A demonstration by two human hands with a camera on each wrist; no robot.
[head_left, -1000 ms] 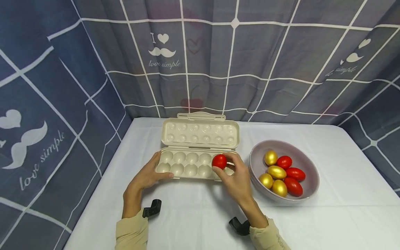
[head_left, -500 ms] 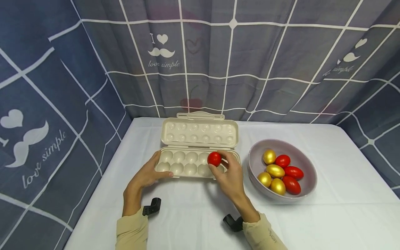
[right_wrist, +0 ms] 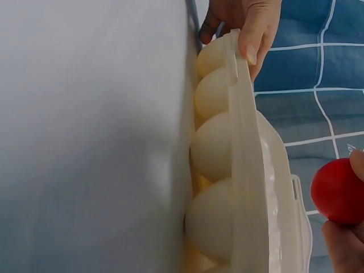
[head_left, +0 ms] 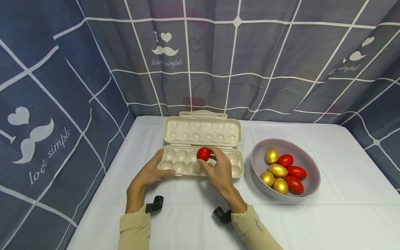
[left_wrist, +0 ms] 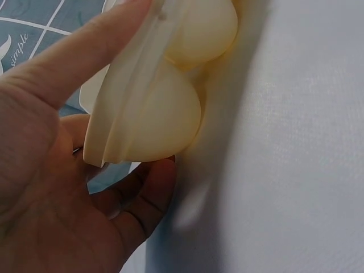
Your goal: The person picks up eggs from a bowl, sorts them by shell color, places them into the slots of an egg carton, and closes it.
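We see right hand (head_left: 219,172) pinching red egg (head_left: 203,154) between thumb and fingers, just above cells of open egg carton (head_left: 179,166). We note left hand (head_left: 151,171) gripping carton's left end, thumb on front edge. Purple bowl (head_left: 310,173), right of carton on white-covered counter (head_left: 187,215), holds three red eggs (head_left: 294,184), four gold eggs (head_left: 278,170).

Lettering relative to the open egg box (head_left: 191,145): on the gridded curtain (head_left: 212,83), "I" (head_left: 156,37), a heart (head_left: 166,37), a moustache (head_left: 164,51) and "love simple" (head_left: 167,63) behind and again left of it, "lo… simple" (head_left: 348,68) behind to its right, and, on the right sleeve (head_left: 251,227) before it, script too small to read.
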